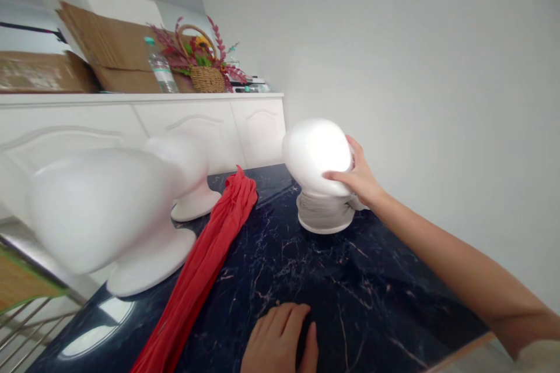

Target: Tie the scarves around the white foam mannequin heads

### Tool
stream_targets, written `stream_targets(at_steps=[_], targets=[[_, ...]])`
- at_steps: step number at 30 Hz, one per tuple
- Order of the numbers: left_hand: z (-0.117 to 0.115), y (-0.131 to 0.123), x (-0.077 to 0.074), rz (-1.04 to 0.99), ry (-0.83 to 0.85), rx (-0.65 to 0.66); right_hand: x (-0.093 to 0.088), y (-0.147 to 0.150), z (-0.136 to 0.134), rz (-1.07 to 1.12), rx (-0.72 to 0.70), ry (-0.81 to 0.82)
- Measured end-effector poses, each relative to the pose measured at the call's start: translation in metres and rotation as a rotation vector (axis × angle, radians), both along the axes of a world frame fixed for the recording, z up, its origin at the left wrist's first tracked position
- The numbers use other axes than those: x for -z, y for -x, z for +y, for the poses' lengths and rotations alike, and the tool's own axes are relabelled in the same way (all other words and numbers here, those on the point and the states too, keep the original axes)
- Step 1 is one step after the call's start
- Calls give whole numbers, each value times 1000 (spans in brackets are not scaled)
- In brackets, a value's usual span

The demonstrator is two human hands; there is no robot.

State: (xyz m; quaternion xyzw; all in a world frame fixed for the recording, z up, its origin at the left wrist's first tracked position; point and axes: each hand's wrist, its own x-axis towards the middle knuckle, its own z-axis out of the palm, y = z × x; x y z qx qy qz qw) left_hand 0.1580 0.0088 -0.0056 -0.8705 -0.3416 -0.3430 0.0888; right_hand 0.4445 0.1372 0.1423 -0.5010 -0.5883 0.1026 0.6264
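My right hand point(356, 178) reaches out and grips the side of a white foam mannequin head point(317, 154) that stands on the dark marble table point(306, 268) at its far end. My left hand point(280, 341) rests flat on the table near the front edge, fingers stretched out, holding nothing. A long red scarf point(203, 262) lies bunched in a strip along the table's left part. Two more white foam heads stand left of it: a large near one point(105, 215) and a farther one point(186, 172).
A white sideboard point(144, 113) runs behind the table, carrying cardboard boxes point(105, 46), a water bottle point(161, 67) and a wicker basket of flowers point(205, 64). A plain white wall fills the right. A metal rack point(26, 315) shows at the lower left.
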Motion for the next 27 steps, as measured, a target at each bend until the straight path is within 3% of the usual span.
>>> stream_targets(at_steps=[5, 12, 20, 27], targets=[[-10, -6, -20, -158, 97, -137, 12, 55, -51, -5, 198, -112], [-8, -18, -7, -228, 363, -109, 17, 110, -101, -57, 382, -243], [-5, -14, -7, -233, 444, -82, 31, 162, -111, -34, 516, -198], [-4, -16, -2, -164, 397, -122, 35, 165, -108, -15, 521, -164]])
